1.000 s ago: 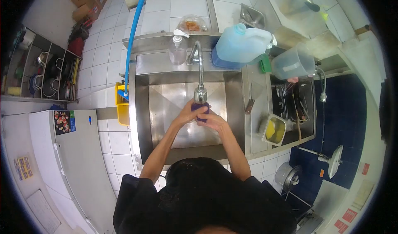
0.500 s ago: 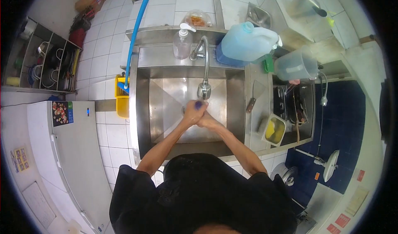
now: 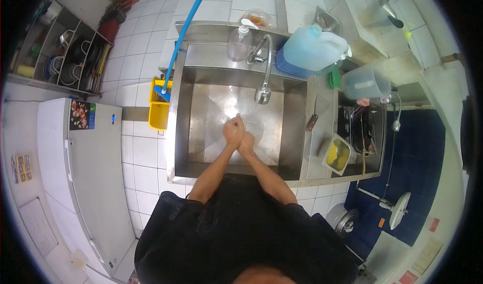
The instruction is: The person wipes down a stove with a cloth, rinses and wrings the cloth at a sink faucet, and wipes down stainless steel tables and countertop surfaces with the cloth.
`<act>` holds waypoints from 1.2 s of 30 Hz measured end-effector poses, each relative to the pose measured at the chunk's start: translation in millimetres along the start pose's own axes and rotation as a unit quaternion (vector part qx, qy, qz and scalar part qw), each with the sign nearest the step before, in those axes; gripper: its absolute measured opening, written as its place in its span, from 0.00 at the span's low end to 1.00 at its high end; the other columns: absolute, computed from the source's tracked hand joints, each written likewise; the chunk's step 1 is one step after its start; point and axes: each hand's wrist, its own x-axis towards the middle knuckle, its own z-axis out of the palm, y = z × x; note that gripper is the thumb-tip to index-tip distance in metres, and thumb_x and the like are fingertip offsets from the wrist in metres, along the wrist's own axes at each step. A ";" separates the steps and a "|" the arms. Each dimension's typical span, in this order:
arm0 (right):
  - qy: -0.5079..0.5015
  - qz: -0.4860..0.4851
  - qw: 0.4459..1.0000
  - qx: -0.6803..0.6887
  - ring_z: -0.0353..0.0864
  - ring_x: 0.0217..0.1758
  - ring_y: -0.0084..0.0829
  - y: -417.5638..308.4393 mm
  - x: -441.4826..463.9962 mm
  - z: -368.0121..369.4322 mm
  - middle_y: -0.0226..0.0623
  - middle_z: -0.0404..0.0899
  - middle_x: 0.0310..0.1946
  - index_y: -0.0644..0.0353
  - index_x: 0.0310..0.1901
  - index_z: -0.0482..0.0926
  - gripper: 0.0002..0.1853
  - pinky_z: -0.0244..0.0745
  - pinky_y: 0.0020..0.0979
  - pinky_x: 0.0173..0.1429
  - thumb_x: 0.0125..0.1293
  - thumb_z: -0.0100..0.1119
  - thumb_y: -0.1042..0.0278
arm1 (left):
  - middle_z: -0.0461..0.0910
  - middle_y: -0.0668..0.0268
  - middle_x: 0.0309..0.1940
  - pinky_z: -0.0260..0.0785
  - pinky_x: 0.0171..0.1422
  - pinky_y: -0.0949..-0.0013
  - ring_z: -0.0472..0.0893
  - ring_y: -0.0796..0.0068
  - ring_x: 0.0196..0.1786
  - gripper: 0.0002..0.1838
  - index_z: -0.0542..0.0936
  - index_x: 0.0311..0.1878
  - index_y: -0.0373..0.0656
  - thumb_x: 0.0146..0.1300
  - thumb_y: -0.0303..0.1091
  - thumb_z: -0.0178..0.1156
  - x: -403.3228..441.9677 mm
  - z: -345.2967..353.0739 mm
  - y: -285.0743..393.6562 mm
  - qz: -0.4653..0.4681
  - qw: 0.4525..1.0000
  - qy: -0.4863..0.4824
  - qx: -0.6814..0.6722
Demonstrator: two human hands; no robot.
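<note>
A wooden-handled knife (image 3: 312,120) lies on the steel bench (image 3: 314,153), near a square metal container (image 3: 339,172) with yellow contents. Behind them, a translucent jerrycan (image 3: 313,52) of blue liquid stands near a clear plastic jug (image 3: 366,83). A yellow mop bucket (image 3: 158,117) stands near a white refrigerator (image 3: 95,168).

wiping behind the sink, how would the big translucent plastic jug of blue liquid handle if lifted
The jug probably feels bottom-heavy, as the darker blue liquid sits low. It may slosh, since the paler upper part looks unfilled.
</note>
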 end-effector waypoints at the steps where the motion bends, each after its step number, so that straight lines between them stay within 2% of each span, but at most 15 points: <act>1: 0.018 -0.022 0.999 -0.017 0.84 0.34 0.55 4.2 -5.8 14.4 0.52 0.83 0.27 0.60 0.34 0.83 0.15 0.77 0.50 0.40 0.54 0.67 0.55 | 0.79 0.43 0.23 0.67 0.39 0.46 0.78 0.39 0.28 0.30 0.82 0.27 0.32 0.72 0.51 0.49 -5.9 -3.6 -6.2 -0.051 0.998 0.028 -0.008; 6: 0.037 -0.054 0.997 -0.047 0.84 0.33 0.53 -24.0 -30.6 32.7 0.54 0.82 0.26 0.61 0.29 0.82 0.15 0.75 0.51 0.35 0.52 0.67 0.55 | 0.81 0.50 0.22 0.70 0.37 0.57 0.79 0.50 0.27 0.32 0.80 0.21 0.35 0.74 0.52 0.46 6.1 -2.5 -86.6 -0.225 0.963 0.143 0.041; 9: 0.004 -0.036 0.999 0.010 0.84 0.24 0.43 -53.6 -36.0 7.7 0.46 0.82 0.23 0.62 0.32 0.80 0.13 0.76 0.45 0.31 0.53 0.69 0.60 | 0.83 0.58 0.27 0.72 0.42 0.65 0.81 0.64 0.32 0.28 0.81 0.28 0.35 0.74 0.50 0.48 8.3 -56.6 -63.8 -0.331 0.901 -0.097 -0.262; 10: -0.125 0.018 0.980 0.155 0.79 0.21 0.36 -56.8 -36.4 -2.1 0.39 0.78 0.20 0.61 0.33 0.79 0.13 0.71 0.39 0.28 0.54 0.68 0.60 | 0.81 0.63 0.27 0.72 0.43 0.66 0.79 0.69 0.33 0.25 0.81 0.30 0.37 0.74 0.50 0.51 -2.8 -81.1 -41.8 -0.208 0.925 -0.155 -0.279; 12: -0.380 0.087 0.818 0.423 0.60 0.17 0.18 -74.9 -44.5 -57.0 0.20 0.60 0.16 0.57 0.32 0.76 0.12 0.54 0.26 0.24 0.59 0.67 0.59 | 0.83 0.64 0.37 0.71 0.53 0.70 0.80 0.77 0.44 0.15 0.82 0.42 0.38 0.71 0.42 0.59 -10.6 -116.1 -23.1 0.029 0.914 -0.291 -0.281; 13: -0.381 0.086 0.819 0.420 0.60 0.17 0.18 -78.5 -52.4 -75.5 0.20 0.60 0.16 0.57 0.32 0.76 0.12 0.54 0.26 0.24 0.59 0.67 0.59 | 0.83 0.64 0.37 0.71 0.53 0.70 0.80 0.77 0.44 0.15 0.82 0.42 0.38 0.71 0.42 0.59 -18.5 -133.8 -2.6 0.030 0.914 -0.288 -0.284; 15: -0.528 0.093 0.619 0.574 0.55 0.17 0.16 -86.3 -59.0 -98.7 0.19 0.55 0.15 0.53 0.27 0.70 0.13 0.49 0.24 0.25 0.62 0.63 0.59 | 0.84 0.63 0.44 0.70 0.60 0.69 0.80 0.75 0.49 0.15 0.80 0.50 0.39 0.68 0.41 0.64 -28.5 -171.0 46.2 0.076 0.851 -0.373 -0.362; 19: -0.594 0.004 0.470 0.653 0.56 0.16 0.17 -94.4 -72.9 -103.6 0.19 0.56 0.16 0.50 0.25 0.67 0.14 0.49 0.23 0.26 0.66 0.59 0.62 | 0.84 0.62 0.49 0.73 0.60 0.69 0.81 0.75 0.52 0.23 0.76 0.59 0.43 0.64 0.41 0.68 -38.0 -193.1 58.2 0.035 0.771 -0.482 -0.414; 21: -0.579 0.021 0.502 0.642 0.58 0.17 0.16 -99.1 -85.3 -106.2 0.20 0.57 0.16 0.49 0.24 0.66 0.14 0.50 0.23 0.25 0.65 0.60 0.62 | 0.84 0.64 0.41 0.74 0.51 0.71 0.80 0.78 0.44 0.16 0.79 0.49 0.41 0.65 0.40 0.67 -46.8 -192.1 56.8 0.040 0.792 -0.455 -0.405; 23: -0.507 0.089 0.668 0.538 0.59 0.17 0.16 -106.6 -93.5 -105.3 0.20 0.59 0.16 0.49 0.24 0.65 0.16 0.50 0.25 0.24 0.64 0.61 0.61 | 0.81 0.68 0.29 0.70 0.38 0.71 0.76 0.81 0.31 0.11 0.80 0.36 0.41 0.67 0.39 0.64 -50.6 -179.0 39.1 0.086 0.881 -0.358 -0.298; 27: -0.470 0.093 0.761 0.438 0.59 0.17 0.18 -81.5 -87.9 -50.7 0.22 0.61 0.17 0.52 0.26 0.70 0.13 0.52 0.26 0.23 0.64 0.62 0.59 | 0.74 0.72 0.19 0.63 0.29 0.69 0.70 0.81 0.24 0.18 0.77 0.26 0.39 0.70 0.41 0.60 -62.5 -147.6 6.8 0.021 0.915 -0.254 -0.314; 29: -0.252 0.040 0.897 0.360 0.72 0.19 0.26 -92.3 -92.5 -37.9 0.30 0.73 0.19 0.56 0.32 0.77 0.13 0.64 0.30 0.25 0.62 0.63 0.55 | 0.74 0.65 0.15 0.63 0.27 0.64 0.69 0.72 0.19 0.25 0.77 0.24 0.37 0.73 0.46 0.54 -62.5 -123.0 -19.7 0.012 0.948 -0.174 -0.267; 30: -0.259 0.034 0.897 0.356 0.72 0.19 0.26 -80.6 -85.4 -12.5 0.30 0.73 0.19 0.56 0.32 0.77 0.13 0.64 0.30 0.25 0.62 0.63 0.55 | 0.74 0.65 0.15 0.63 0.27 0.64 0.69 0.72 0.19 0.25 0.77 0.24 0.37 0.73 0.46 0.54 -63.0 -118.3 -22.8 0.011 0.949 -0.164 -0.267; 31: -0.160 -0.008 0.967 0.199 0.79 0.23 0.33 -53.1 -72.6 27.9 0.36 0.78 0.22 0.57 0.35 0.80 0.15 0.70 0.34 0.29 0.60 0.64 0.52 | 0.76 0.58 0.16 0.64 0.29 0.60 0.71 0.64 0.20 0.28 0.77 0.23 0.35 0.73 0.49 0.51 -65.9 -113.6 -23.3 0.022 0.978 -0.121 -0.170; 36: -0.056 -0.035 0.997 -0.032 0.87 0.34 0.43 -25.0 -84.6 53.7 0.45 0.85 0.29 0.58 0.37 0.83 0.19 0.79 0.42 0.38 0.57 0.65 0.48 | 0.77 0.44 0.22 0.69 0.38 0.48 0.79 0.43 0.28 0.33 0.79 0.23 0.34 0.73 0.55 0.46 -92.6 -79.0 -34.0 -0.066 0.997 0.007 -0.034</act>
